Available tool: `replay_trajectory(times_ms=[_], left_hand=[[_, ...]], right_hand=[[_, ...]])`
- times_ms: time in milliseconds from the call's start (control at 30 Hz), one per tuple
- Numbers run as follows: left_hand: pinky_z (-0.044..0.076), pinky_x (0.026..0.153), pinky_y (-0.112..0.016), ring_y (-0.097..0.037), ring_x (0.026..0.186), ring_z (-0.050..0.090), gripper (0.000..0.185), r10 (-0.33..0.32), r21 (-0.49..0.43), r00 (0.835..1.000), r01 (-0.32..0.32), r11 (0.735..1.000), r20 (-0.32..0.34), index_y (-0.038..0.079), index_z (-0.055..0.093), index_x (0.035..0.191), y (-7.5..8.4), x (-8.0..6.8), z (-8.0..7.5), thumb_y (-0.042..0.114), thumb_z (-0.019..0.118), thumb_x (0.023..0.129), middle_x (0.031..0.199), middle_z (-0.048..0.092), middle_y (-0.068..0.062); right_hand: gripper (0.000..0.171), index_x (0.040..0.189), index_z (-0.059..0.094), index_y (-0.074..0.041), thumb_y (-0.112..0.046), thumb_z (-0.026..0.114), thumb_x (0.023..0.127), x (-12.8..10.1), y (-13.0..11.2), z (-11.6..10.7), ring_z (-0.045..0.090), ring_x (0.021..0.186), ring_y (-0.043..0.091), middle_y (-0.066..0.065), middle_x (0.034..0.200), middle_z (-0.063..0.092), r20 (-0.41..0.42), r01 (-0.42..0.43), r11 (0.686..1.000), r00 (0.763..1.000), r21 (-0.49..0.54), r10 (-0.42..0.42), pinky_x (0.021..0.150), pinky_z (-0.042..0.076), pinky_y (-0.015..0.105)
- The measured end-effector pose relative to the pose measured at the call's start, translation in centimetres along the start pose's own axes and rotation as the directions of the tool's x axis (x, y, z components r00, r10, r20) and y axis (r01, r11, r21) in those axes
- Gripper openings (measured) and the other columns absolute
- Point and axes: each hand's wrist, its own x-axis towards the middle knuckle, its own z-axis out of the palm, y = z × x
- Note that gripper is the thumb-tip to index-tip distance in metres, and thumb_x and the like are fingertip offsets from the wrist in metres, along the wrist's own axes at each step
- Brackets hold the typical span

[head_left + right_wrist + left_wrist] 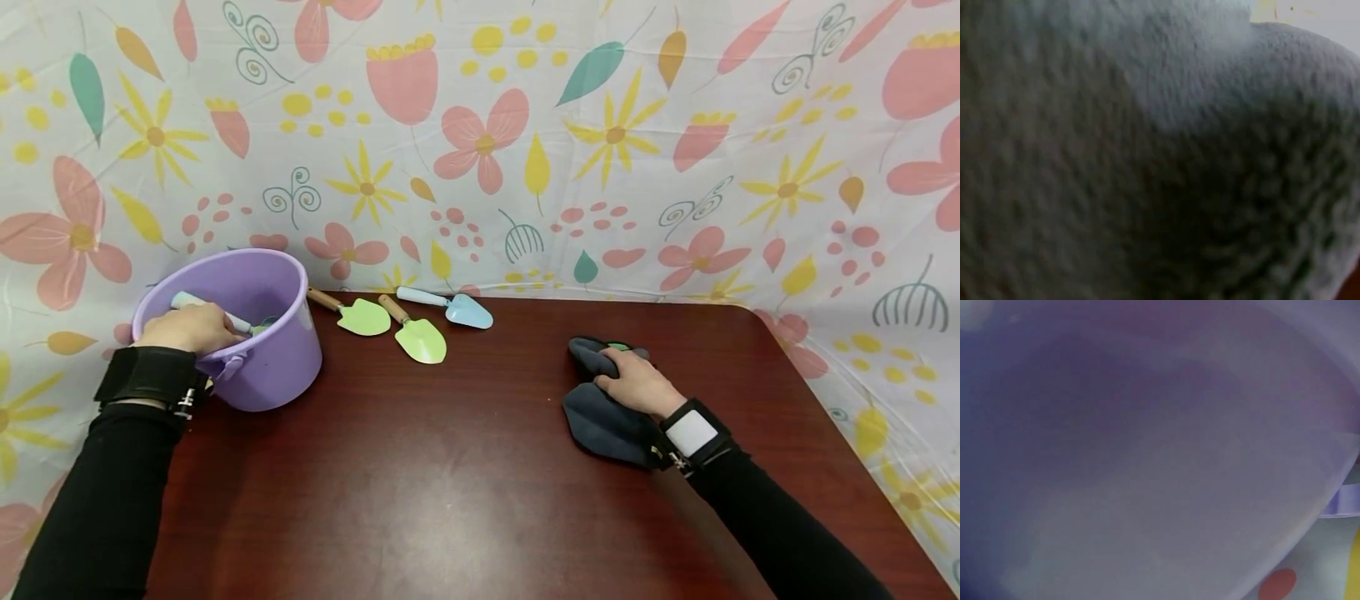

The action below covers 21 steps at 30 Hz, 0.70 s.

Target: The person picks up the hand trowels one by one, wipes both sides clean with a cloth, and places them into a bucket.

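Note:
My left hand (183, 329) reaches over the near rim of a purple bucket (281, 367) and grips the pale handle of a hand tool (187, 300). That tool slants across the bucket's mouth, with a bit of green at its lower end; the rest is hidden inside. The bucket's inner wall (1166, 456) fills the left wrist view. On the right side of the table, my right hand (637, 383) grips a dark grey, fuzzy cloth item (611, 425) with rounded lobes, black edges and a green patch. Its fuzzy fabric (1147, 156) covers most of the right wrist view.
Two green trowels with wooden handles, one behind (365, 317) and one in front (422, 340), lie right of the bucket. A blue trowel (468, 311) with a pale handle lies beside them. A flower-patterned cloth (480, 142) hangs behind the brown table (465, 467).

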Motion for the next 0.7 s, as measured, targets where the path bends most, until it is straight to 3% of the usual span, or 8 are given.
replay_trajectory(times_ms=[233,367,500,567,700], left_hand=[[0.041,0.067,-0.058,-0.039,0.086,0.057,0.025,0.010,-0.003,0.999,-0.010,1.000,-0.030,0.012,0.075,0.089,0.4,-0.4,0.1,0.036,0.066,0.087,0.085,0.064,-0.012],[0.040,0.066,-0.057,-0.042,0.086,0.056,0.025,0.013,0.004,0.998,-0.013,1.000,-0.069,0.012,0.075,0.095,0.8,-0.6,0.0,0.031,0.059,0.091,0.088,0.065,-0.012],[0.039,0.069,-0.060,-0.045,0.090,0.057,0.033,0.041,0.022,0.984,-0.038,0.999,-0.171,0.005,0.071,0.106,2.0,-0.9,-0.2,0.032,0.054,0.095,0.096,0.066,-0.021],[0.039,0.069,-0.061,-0.044,0.090,0.058,0.034,0.074,0.033,0.960,-0.068,0.997,-0.270,0.003,0.070,0.109,3.1,-1.1,-0.3,0.031,0.054,0.096,0.097,0.066,-0.023],[0.040,0.061,-0.061,-0.042,0.081,0.060,0.026,0.150,0.059,0.868,-0.138,0.989,-0.474,0.007,0.069,0.100,6.2,-1.4,-0.4,0.026,0.051,0.097,0.089,0.066,-0.018]], right_hand=[[0.063,0.147,0.036,0.000,-0.031,0.059,0.098,-0.7,0.0,0.2,0.032,0.131,0.054,0.034,0.146,0.029,-0.004,0.005,1.000,1.000,0.019,-0.005,0.097,0.032,0.067],[0.067,0.147,0.038,-0.001,-0.039,0.061,0.096,-1.7,-0.1,0.0,0.032,0.132,0.052,0.032,0.148,0.028,-0.014,0.004,1.000,1.000,0.009,-0.004,0.097,0.032,0.067],[0.068,0.146,0.039,-0.003,-0.042,0.061,0.096,-2.5,-0.4,-0.5,0.032,0.130,0.053,0.031,0.149,0.025,-0.044,0.003,1.000,0.999,0.012,-0.003,0.096,0.033,0.068],[0.068,0.146,0.039,-0.004,-0.043,0.061,0.095,-2.8,-0.7,-0.8,0.031,0.129,0.055,0.032,0.150,0.023,-0.058,-0.001,1.000,0.998,0.013,0.002,0.095,0.032,0.069],[0.068,0.146,0.040,-0.005,-0.043,0.062,0.095,-3.3,-1.0,-1.1,0.028,0.128,0.060,0.033,0.149,0.022,-0.079,-0.018,1.000,0.997,0.004,0.018,0.093,0.031,0.071]])
